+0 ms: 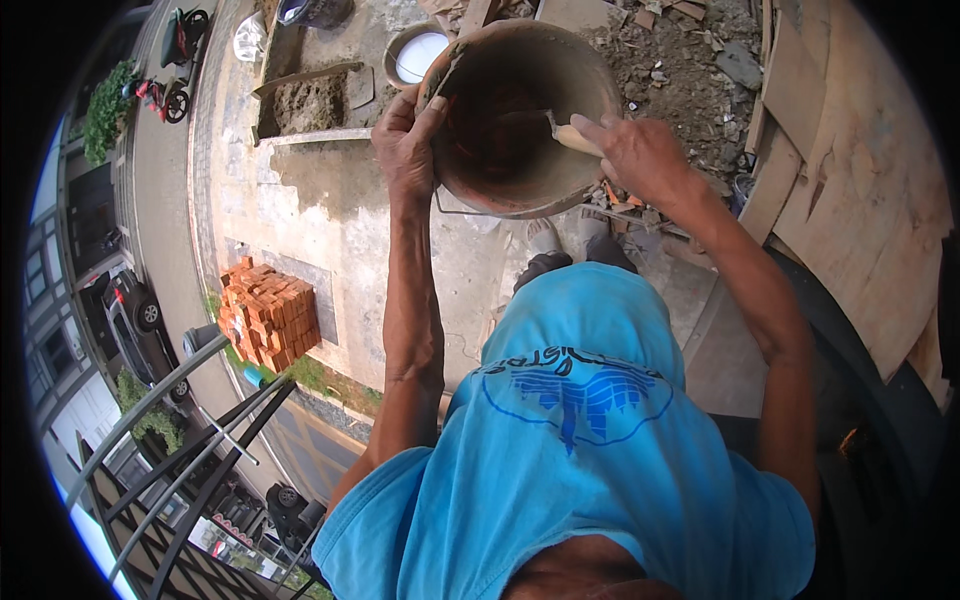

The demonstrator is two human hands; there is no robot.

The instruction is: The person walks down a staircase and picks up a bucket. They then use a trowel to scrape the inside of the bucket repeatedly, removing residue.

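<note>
Hands work at a mortar-caked bucket (520,120) held out in front of the person. The left hand (405,140) grips the bucket's near-left rim, fingers curled over the edge. The right hand (640,155) is closed around the wooden handle of a trowel (565,135), whose blade reaches inside the bucket against its right wall. Beyond the left hand sit a smaller white pail (415,55) and a heap of mortar (310,100) on the concrete floor (300,220). Below the left forearm, well apart, stands a stack of red bricks (268,312). Plywood sheets (860,200) lie right of the right arm.
</note>
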